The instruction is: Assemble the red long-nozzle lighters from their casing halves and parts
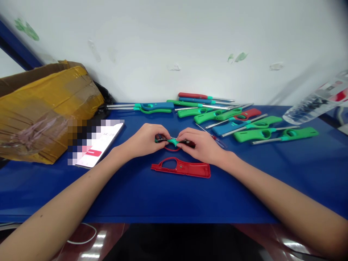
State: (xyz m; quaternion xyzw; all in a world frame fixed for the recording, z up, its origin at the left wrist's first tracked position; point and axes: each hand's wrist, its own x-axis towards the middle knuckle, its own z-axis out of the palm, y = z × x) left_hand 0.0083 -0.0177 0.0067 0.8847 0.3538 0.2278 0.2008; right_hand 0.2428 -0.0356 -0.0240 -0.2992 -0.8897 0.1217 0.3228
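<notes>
My left hand (148,139) and my right hand (199,143) meet at the middle of the table, fingers pinched on an opened red gas lighter. Between the fingertips shows its green trigger (173,142), with dark parts beside it. Part of its red trigger guard (172,149) curves below; my fingers hide most of the rest. Just in front of the hands lies a loose red half shell (194,169), hollow side up. Beyond my right hand rests a small screwdriver (217,140) with a clear and red handle, partly covered.
Several assembled lighters in green, blue and red, such as a green one (252,135), lie across the back and right. A taped cardboard box (49,112) and a lit phone (102,143) occupy the left. A clear plastic bottle (312,101) stands at the right, before the white wall.
</notes>
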